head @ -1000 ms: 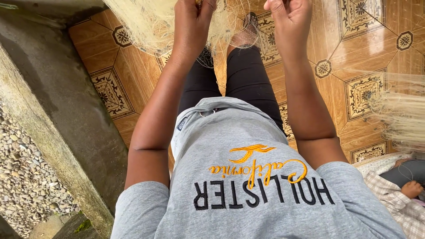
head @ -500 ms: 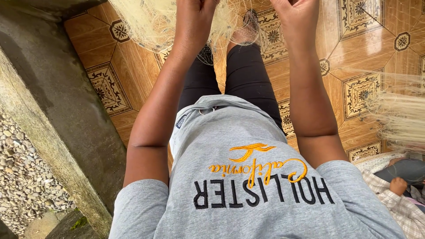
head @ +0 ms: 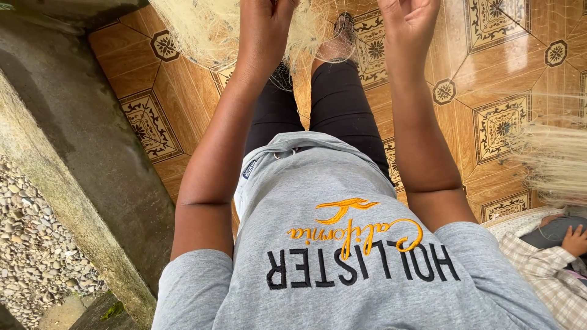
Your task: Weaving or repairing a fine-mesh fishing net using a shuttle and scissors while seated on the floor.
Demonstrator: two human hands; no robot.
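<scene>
Both hands, left hand (head: 264, 24) and right hand (head: 408, 21), seemingly grip pale netting (head: 202, 27) hanging downward

- We held our left hand (head: 264, 24) closed around a pale, fine fishing net (head: 208, 27) near the top of the view.
- Our right hand (head: 408, 23) was raised beside it, fingers half curled, its hold on the mesh unclear.
- The net draped over brown patterned floor tiles (head: 495, 67).
- A concrete ledge (head: 67, 153) ran along our left, with gravel (head: 30, 244) beyond.
- Another person's hand (head: 575, 239) rested at the lower right, below a second bundle of netting (head: 553, 159).
</scene>
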